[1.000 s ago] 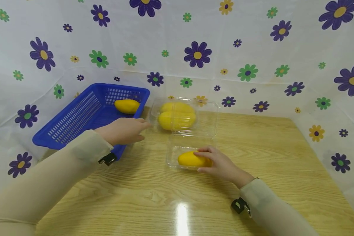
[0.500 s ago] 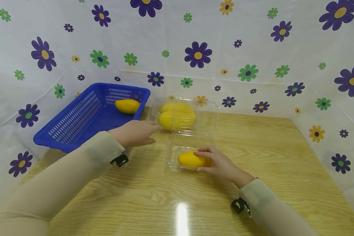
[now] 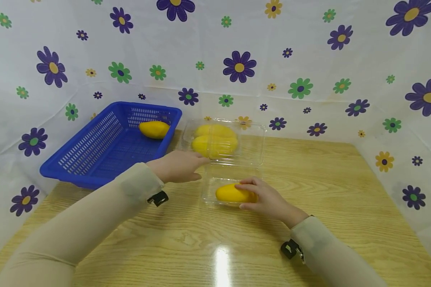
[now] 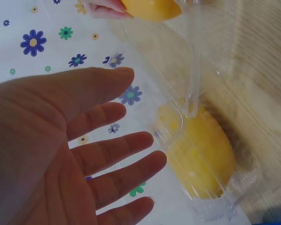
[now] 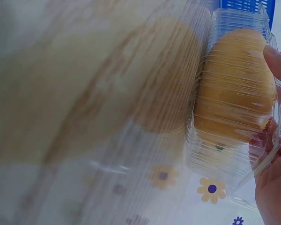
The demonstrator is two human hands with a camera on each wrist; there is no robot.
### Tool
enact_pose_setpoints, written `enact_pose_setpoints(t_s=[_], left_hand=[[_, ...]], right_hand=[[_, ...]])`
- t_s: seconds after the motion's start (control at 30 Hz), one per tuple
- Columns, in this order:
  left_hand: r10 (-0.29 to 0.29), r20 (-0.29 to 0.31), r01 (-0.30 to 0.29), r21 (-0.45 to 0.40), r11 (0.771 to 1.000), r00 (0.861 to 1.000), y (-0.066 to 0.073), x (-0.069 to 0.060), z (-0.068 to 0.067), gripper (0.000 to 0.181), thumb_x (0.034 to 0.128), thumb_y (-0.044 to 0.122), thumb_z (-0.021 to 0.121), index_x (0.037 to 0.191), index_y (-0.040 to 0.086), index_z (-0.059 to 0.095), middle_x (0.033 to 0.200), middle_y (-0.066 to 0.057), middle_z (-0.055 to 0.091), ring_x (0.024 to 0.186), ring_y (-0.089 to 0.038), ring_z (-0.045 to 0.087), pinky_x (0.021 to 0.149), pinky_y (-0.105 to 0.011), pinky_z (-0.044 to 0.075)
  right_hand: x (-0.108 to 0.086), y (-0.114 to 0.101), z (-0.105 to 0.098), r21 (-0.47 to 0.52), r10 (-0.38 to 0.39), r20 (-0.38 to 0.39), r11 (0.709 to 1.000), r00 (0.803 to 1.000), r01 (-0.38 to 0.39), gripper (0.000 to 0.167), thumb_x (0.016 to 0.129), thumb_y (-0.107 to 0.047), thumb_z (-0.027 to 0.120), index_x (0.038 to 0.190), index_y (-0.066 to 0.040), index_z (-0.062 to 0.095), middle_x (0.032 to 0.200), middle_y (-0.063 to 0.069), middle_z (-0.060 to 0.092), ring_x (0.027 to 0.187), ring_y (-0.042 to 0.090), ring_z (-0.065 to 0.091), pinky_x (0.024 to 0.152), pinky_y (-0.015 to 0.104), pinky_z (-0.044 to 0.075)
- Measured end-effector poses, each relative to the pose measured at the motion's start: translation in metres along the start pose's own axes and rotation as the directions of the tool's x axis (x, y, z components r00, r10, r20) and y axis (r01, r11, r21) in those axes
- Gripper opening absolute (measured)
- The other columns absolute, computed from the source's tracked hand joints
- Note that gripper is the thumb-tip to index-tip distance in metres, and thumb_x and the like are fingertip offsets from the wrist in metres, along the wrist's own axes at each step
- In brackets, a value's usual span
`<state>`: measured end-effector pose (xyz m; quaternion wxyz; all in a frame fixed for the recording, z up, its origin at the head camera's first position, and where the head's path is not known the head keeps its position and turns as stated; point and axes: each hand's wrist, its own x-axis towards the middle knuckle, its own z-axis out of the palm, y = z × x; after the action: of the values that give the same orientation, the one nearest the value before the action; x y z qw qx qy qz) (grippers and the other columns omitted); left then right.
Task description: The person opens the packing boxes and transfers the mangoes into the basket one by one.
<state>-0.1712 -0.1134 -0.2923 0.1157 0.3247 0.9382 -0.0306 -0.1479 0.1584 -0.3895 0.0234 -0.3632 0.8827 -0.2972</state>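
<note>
My right hand [image 3: 267, 201] grips the right end of a yellow fruit [image 3: 228, 193] in the front part of a clear plastic container [image 3: 205, 197]. In the right wrist view a fruit [image 5: 234, 89] shows through ribbed plastic, with the hand [image 5: 274, 173] at its right edge. My left hand [image 3: 181, 165], empty and palm down, hovers at the container's left side. The left wrist view shows its palm [image 4: 98, 154] with fingers spread, left of a fruit [image 4: 201, 154] behind plastic. Two yellow fruits [image 3: 215, 130] [image 3: 213, 146] lie side by side behind clear plastic at the back.
A blue slotted basket [image 3: 111, 153] stands on the left of the wooden table [image 3: 327, 191], with one yellow fruit [image 3: 154, 129] at its back right. Flower-patterned white cloth [image 3: 309, 40] hangs behind and along both sides.
My left hand has moved right, from the basket's right edge to the container's left side. My right hand and the fruit in its grip have stayed in place.
</note>
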Motion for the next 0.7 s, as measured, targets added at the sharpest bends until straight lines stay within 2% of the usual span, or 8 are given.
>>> enact_pose_setpoints(t_s=[0.2,0.43,0.7], left_hand=[[0.031,0.019,-0.031,0.001,1.0,0.999,0.012,0.006,0.003,0.052,0.0923,0.028,0.059,0.139,0.011,0.043,0.137,-0.011,0.047,0.124,-0.029,0.046,0.101,-0.046,0.037],[0.088,0.021,-0.088,0.001,0.996,0.996,0.027,0.02,0.016,0.049,0.092,0.03,0.059,0.136,0.012,0.047,0.135,-0.009,0.05,0.118,-0.027,0.051,0.096,-0.044,0.043],[0.081,0.011,-0.081,0.08,0.993,0.997,0.046,0.034,0.032,0.053,0.0915,0.043,0.056,0.134,0.013,0.048,0.126,-0.005,0.056,0.108,-0.022,0.057,0.09,-0.038,0.047]], right_hand=[[0.0,0.0,0.0,0.004,0.01,0.006,1.0,1.0,-0.01,0.052,0.08,-0.023,0.074,0.127,-0.011,0.058,0.127,0.008,0.051,0.113,0.025,0.05,0.098,0.043,0.041],[0.001,0.0,-0.001,0.018,0.028,0.019,0.999,0.999,-0.028,0.051,0.08,-0.025,0.074,0.127,-0.012,0.057,0.127,0.006,0.051,0.115,0.025,0.05,0.099,0.044,0.04],[0.001,-0.002,-0.002,0.034,0.008,-0.003,0.999,1.0,-0.008,0.052,0.078,-0.02,0.077,0.124,-0.007,0.056,0.128,0.008,0.05,0.117,0.026,0.048,0.101,0.044,0.037]])
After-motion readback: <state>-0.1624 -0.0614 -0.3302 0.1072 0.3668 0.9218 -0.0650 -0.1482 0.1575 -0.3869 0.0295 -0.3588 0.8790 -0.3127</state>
